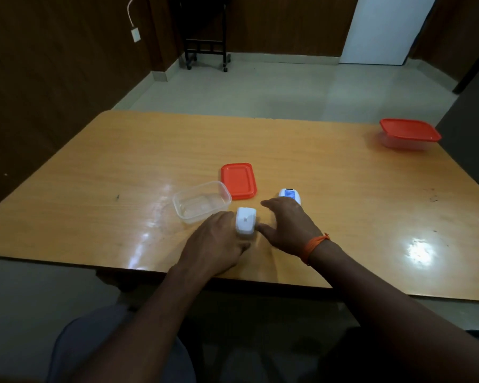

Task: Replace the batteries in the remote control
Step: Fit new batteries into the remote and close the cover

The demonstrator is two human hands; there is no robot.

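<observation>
Remote (290, 195) lies on the table (94, 161), mostly hidden under the right hand (288, 225), which is spread flat, fingers wide, holding nothing; probably pinning it or reaching. Left of the remote, the left hand (216, 244) pinches a white piece (245, 221), likely the battery cover, upright. Beyond it sit an open tub (202, 201) and red lid (238, 181), probably for batteries. I see no batteries.

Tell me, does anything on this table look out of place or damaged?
Nothing stands out. The clear container sits open with its red lid lying flat beside it, apparently on purpose; nothing looks spilled or broken.
</observation>
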